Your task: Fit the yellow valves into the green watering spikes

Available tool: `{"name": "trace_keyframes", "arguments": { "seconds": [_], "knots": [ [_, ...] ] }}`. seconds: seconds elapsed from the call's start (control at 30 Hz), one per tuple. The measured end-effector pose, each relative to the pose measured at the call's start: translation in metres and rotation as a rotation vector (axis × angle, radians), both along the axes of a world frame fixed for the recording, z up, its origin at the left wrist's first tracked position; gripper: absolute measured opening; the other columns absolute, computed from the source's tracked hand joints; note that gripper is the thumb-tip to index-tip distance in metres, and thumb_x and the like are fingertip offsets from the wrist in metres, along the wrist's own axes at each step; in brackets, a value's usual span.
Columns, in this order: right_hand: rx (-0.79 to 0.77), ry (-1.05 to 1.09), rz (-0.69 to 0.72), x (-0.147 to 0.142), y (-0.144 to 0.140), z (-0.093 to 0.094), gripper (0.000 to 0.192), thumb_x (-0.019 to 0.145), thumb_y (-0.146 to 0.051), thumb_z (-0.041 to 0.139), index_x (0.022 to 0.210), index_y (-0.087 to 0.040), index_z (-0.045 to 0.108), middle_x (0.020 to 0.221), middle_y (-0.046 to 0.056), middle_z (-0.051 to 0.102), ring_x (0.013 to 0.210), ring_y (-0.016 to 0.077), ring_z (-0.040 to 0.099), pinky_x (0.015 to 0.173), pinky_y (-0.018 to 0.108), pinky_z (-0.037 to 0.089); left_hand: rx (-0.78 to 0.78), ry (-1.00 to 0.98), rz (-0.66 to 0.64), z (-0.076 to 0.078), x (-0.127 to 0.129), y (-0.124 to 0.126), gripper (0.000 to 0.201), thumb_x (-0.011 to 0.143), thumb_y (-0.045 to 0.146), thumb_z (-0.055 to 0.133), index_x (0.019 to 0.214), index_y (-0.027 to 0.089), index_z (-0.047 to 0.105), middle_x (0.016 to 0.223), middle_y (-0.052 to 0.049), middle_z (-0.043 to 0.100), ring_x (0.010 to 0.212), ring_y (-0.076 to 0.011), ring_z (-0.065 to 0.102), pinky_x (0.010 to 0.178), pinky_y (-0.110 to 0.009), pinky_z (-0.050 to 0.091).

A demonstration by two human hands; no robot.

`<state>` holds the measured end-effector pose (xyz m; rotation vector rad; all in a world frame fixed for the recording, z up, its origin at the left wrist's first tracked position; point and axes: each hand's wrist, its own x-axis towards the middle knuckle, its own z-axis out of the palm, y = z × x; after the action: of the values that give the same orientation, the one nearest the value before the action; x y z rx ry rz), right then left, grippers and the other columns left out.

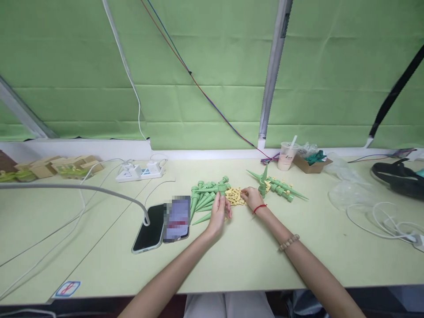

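My left hand [218, 215] is closed on a green plastic spike [221, 188], its wide capped end showing above the fingers. A heap of similar green spikes [204, 198] lies just left of it. Between my hands is a pile of small yellow plastic pieces [236, 196]. My right hand [253, 198] reaches to the right edge of that pile with its fingertips pinched together; whatever they hold is too small to make out. Right of this hand, more green spikes [280, 189] lie with yellow pieces on them or among them.
Two phones [149, 232] lie left of the spikes, a grey flexible arm [109, 189] over one. A power strip [139, 173], a drink cup [286, 157] and a cardboard box [311, 164] stand along the back. Plastic bags [347, 194] and white cables [380, 223] lie at right.
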<state>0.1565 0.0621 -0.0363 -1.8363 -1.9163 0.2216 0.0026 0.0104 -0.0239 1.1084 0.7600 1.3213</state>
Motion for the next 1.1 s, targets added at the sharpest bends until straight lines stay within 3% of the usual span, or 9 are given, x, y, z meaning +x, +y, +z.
{"name": "trace_keyframes", "arguments": {
  "seconds": [0.17, 0.33, 0.5, 0.67, 0.77, 0.93, 1.1],
  "knots": [
    [0.070, 0.144, -0.029, 0.004, 0.002, -0.006, 0.016, 0.075, -0.020, 0.059, 0.087, -0.016, 0.069, 0.092, 0.008, 0.065, 0.078, 0.0157, 0.062, 0.068, 0.025, 0.045, -0.023, 0.009, -0.036, 0.001, 0.001, -0.003, 0.043, 0.072, 0.056, 0.056, 0.083, 0.021, 0.035, 0.055, 0.010, 0.042, 0.037, -0.0049, 0.041, 0.035, -0.017, 0.031],
    [0.226, 0.370, 0.066, 0.001, 0.000, -0.006, 0.010, 0.070, -0.013, 0.059, 0.070, -0.014, 0.069, 0.080, 0.007, 0.067, 0.071, 0.0157, 0.061, 0.069, 0.029, 0.049, -0.054, -0.028, -0.061, 0.004, 0.000, -0.005, 0.043, 0.071, 0.054, 0.059, 0.083, 0.022, 0.034, 0.056, 0.010, 0.043, 0.038, -0.0055, 0.042, 0.036, -0.018, 0.030],
    [0.333, 0.781, 0.109, -0.007, -0.024, 0.019, 0.022, 0.075, -0.033, 0.059, 0.081, -0.015, 0.070, 0.083, 0.008, 0.071, 0.074, 0.0176, 0.064, 0.073, 0.033, 0.052, -0.076, -0.060, -0.052, 0.005, -0.001, -0.004, 0.044, 0.071, 0.056, 0.058, 0.082, 0.022, 0.032, 0.057, 0.010, 0.042, 0.041, -0.0059, 0.046, 0.041, -0.018, 0.033],
    [0.412, 0.805, 0.191, -0.014, -0.055, 0.039, 0.019, 0.074, -0.034, 0.063, 0.081, -0.018, 0.070, 0.087, 0.007, 0.071, 0.072, 0.0160, 0.062, 0.069, 0.031, 0.050, -0.045, -0.065, -0.055, 0.006, 0.000, -0.005, 0.042, 0.074, 0.056, 0.054, 0.085, 0.023, 0.030, 0.057, 0.010, 0.042, 0.043, -0.0067, 0.046, 0.045, -0.020, 0.035],
    [0.428, 0.848, 0.181, -0.016, -0.062, 0.040, 0.018, 0.071, -0.031, 0.067, 0.082, -0.018, 0.069, 0.087, 0.007, 0.071, 0.068, 0.0146, 0.060, 0.067, 0.030, 0.050, -0.016, -0.037, -0.075, 0.007, 0.001, -0.006, 0.040, 0.076, 0.055, 0.053, 0.085, 0.023, 0.030, 0.057, 0.010, 0.041, 0.044, -0.0070, 0.045, 0.046, -0.020, 0.034],
    [0.422, 0.903, 0.206, -0.020, -0.063, 0.039, 0.015, 0.069, -0.029, 0.068, 0.079, -0.018, 0.069, 0.086, 0.007, 0.071, 0.077, 0.0175, 0.063, 0.068, 0.030, 0.050, 0.026, 0.025, -0.080, 0.003, 0.003, -0.007, 0.036, 0.079, 0.053, 0.049, 0.081, 0.023, 0.029, 0.057, 0.009, 0.039, 0.046, -0.0070, 0.045, 0.049, -0.021, 0.035],
    [0.211, 1.004, 0.188, -0.027, -0.064, 0.038, 0.029, 0.067, -0.037, 0.068, 0.087, -0.016, 0.068, 0.084, 0.008, 0.071, 0.077, 0.0197, 0.067, 0.068, 0.031, 0.053, 0.121, 0.189, -0.040, -0.004, 0.001, -0.006, 0.029, 0.084, 0.048, 0.044, 0.079, 0.021, 0.034, 0.059, 0.007, 0.040, 0.050, -0.0075, 0.044, 0.052, -0.022, 0.036]
  ]
}}
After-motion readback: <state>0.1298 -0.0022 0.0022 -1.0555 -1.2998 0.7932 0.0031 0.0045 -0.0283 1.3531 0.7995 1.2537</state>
